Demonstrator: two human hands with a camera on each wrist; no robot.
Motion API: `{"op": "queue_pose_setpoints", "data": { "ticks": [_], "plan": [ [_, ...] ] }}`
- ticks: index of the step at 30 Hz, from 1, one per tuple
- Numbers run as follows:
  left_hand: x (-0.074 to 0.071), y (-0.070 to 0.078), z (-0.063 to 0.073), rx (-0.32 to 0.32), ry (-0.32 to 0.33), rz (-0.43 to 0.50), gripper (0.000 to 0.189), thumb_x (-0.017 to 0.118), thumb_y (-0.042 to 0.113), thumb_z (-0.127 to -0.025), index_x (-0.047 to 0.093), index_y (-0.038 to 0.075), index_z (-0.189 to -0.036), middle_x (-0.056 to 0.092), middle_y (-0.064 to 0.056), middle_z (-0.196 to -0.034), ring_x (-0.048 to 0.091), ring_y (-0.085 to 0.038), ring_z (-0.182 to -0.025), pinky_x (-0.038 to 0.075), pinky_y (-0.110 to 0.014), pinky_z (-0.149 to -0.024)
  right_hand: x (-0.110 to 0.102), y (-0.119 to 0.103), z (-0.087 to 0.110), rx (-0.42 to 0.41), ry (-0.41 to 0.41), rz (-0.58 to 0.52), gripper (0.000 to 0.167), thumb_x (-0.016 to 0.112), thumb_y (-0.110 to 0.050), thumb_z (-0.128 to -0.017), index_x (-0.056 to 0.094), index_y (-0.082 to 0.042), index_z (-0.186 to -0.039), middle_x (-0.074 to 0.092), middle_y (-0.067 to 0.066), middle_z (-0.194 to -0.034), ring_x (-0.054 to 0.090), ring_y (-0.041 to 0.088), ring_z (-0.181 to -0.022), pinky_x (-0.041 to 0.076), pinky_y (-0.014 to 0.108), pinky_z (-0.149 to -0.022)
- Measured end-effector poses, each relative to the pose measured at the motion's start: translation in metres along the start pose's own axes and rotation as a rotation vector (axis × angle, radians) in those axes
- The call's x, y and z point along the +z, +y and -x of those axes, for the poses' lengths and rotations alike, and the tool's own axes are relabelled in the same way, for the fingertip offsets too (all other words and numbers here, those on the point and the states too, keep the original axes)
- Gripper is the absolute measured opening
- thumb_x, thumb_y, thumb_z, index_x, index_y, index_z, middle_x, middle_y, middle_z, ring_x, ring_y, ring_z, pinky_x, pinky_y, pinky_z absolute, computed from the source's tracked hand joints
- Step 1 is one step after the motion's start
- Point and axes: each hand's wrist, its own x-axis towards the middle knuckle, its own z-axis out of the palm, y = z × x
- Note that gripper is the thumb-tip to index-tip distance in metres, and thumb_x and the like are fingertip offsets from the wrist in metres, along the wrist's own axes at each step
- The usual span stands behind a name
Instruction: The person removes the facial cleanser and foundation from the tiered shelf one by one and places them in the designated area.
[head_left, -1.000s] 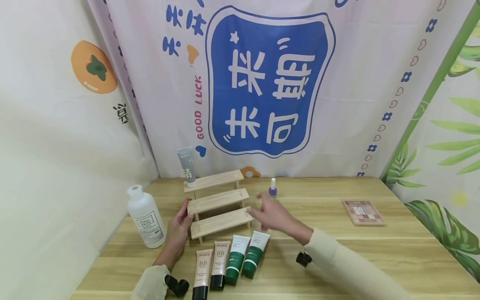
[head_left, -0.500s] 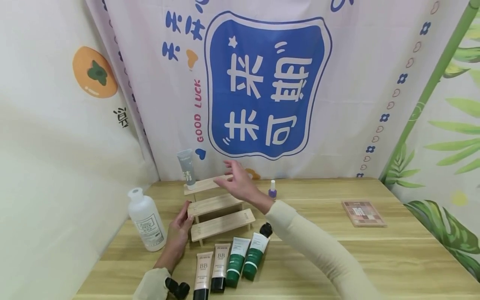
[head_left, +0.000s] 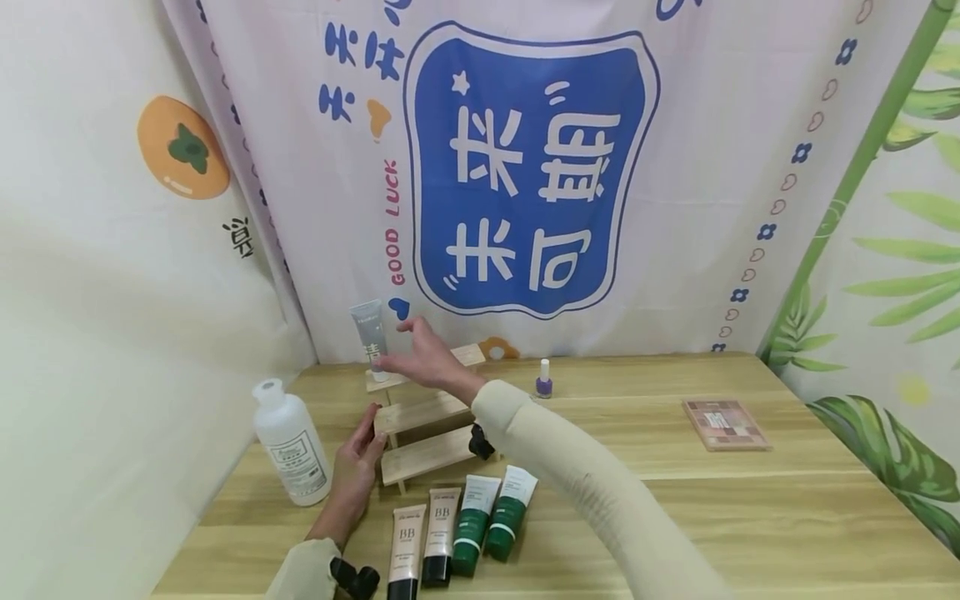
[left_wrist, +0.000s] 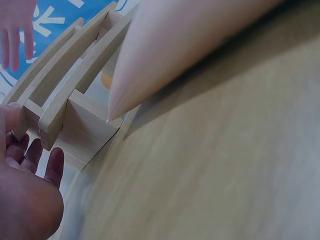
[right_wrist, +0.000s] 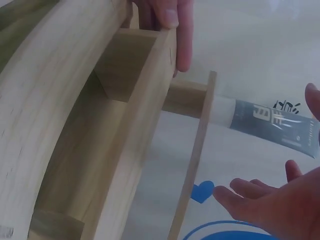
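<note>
A three-tiered wooden display stand (head_left: 423,457) is on the table. My left hand (head_left: 354,467) grips the left end of its middle step; in the left wrist view the thumb of that hand (left_wrist: 30,200) is over the edge with the fingers beneath. A grey-blue squeeze tube (head_left: 367,321) stands cap-down on the left end of the top step. Beside it is my right hand (head_left: 429,357), thumb and fingers spread. In the right wrist view, a gap shows between this hand (right_wrist: 285,205) and the tube (right_wrist: 274,127).
A white bottle (head_left: 291,450) stands left of the stand. Two BB cream tubes (head_left: 406,542) and two green-and-white tubes (head_left: 474,521) lie in front. Behind and right are a purple nail polish bottle (head_left: 543,385) and a flat makeup palette (head_left: 724,425).
My right hand has moved from the stand's right end up and left, over the top step, to the grey-blue tube. My left hand has kept its grip on the stand.
</note>
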Motion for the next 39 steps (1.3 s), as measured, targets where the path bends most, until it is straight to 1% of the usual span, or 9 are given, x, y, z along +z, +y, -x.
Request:
{"op": "queue_pose_setpoints", "data": {
  "ticks": [4,8,12,18,22,26,33,36,39],
  "plan": [
    [0.0,0.001,-0.001,0.016,0.001,0.001,0.058,0.05,0.021,-0.104,0.024,0.017,-0.156,0.021,0.0,-0.161,0.021,-0.023,-0.147,0.032,-0.005,-0.103,0.01,-0.004,-0.007,0.009,0.008,0.02,0.081,0.077,-0.044,-0.082,0.036,-0.012,-0.144,0.047,0.009,-0.147,0.047,0.024,-0.132,0.045,0.041,-0.107],
    [0.0,0.001,-0.001,0.008,0.003,-0.007,0.058,0.05,0.02,-0.103,0.024,0.017,-0.156,0.021,-0.001,-0.161,0.021,-0.022,-0.147,0.032,-0.005,-0.102,0.018,-0.006,-0.011,0.03,0.022,0.018,0.074,0.077,-0.04,-0.084,0.037,-0.012,-0.14,0.051,0.011,-0.142,0.054,0.024,-0.123,0.05,0.039,-0.101],
    [0.0,0.0,0.0,-0.018,0.003,-0.016,0.058,0.051,0.019,-0.103,0.025,0.018,-0.155,0.022,0.001,-0.161,0.021,-0.018,-0.147,0.031,-0.007,-0.104,0.025,-0.004,-0.013,0.034,0.028,-0.003,0.065,0.076,-0.032,-0.087,0.039,-0.009,-0.135,0.056,0.015,-0.136,0.059,0.026,-0.117,0.054,0.036,-0.093],
    [0.001,0.001,0.001,-0.028,-0.003,-0.044,0.058,0.049,0.021,-0.104,0.023,0.015,-0.156,0.022,0.002,-0.161,0.02,-0.018,-0.147,0.03,-0.009,-0.107,0.031,-0.004,-0.013,0.032,0.03,-0.031,0.053,0.073,-0.025,-0.09,0.04,-0.008,-0.129,0.06,0.015,-0.129,0.062,0.025,-0.114,0.056,0.034,-0.091],
    [0.0,0.003,0.001,-0.025,-0.002,-0.059,0.058,0.049,0.024,-0.104,0.023,0.019,-0.156,0.022,0.006,-0.161,0.02,-0.017,-0.147,0.029,-0.008,-0.106,0.032,-0.005,-0.014,0.017,0.057,-0.03,0.043,0.069,-0.021,-0.093,0.043,-0.008,-0.124,0.062,0.014,-0.123,0.063,0.021,-0.106,0.057,0.03,-0.086],
    [-0.001,0.003,-0.001,-0.01,0.001,-0.041,0.058,0.05,0.024,-0.104,0.024,0.019,-0.155,0.023,0.005,-0.16,0.02,-0.017,-0.147,0.029,-0.008,-0.106,0.033,-0.004,-0.016,-0.016,0.107,-0.026,0.031,0.065,-0.018,-0.095,0.047,-0.007,-0.117,0.066,0.012,-0.114,0.065,0.018,-0.098,0.057,0.026,-0.079],
    [-0.001,0.003,-0.003,0.025,0.029,-0.011,0.059,0.052,0.018,-0.103,0.026,0.009,-0.155,0.025,-0.005,-0.161,0.021,-0.024,-0.147,0.032,-0.005,-0.103,0.024,0.003,-0.009,-0.091,0.16,-0.119,0.028,0.065,-0.016,-0.095,0.048,-0.008,-0.114,0.066,0.01,-0.108,0.066,0.015,-0.094,0.056,0.022,-0.078],
    [-0.001,0.002,-0.003,0.034,0.035,-0.025,0.059,0.052,0.016,-0.102,0.026,0.009,-0.155,0.025,-0.007,-0.16,0.022,-0.027,-0.146,0.032,-0.006,-0.103,0.012,0.007,0.004,-0.133,0.156,-0.171,0.028,0.066,-0.017,-0.094,0.048,-0.007,-0.114,0.067,0.011,-0.107,0.066,0.016,-0.092,0.057,0.023,-0.076],
    [-0.002,0.001,-0.003,0.019,0.034,-0.042,0.058,0.052,0.016,-0.103,0.027,0.013,-0.155,0.025,-0.003,-0.16,0.024,-0.024,-0.146,0.03,-0.008,-0.106,-0.003,0.012,0.023,-0.166,0.125,-0.23,0.029,0.067,-0.016,-0.093,0.049,-0.006,-0.114,0.068,0.013,-0.107,0.066,0.018,-0.091,0.059,0.025,-0.073]
  ]
}}
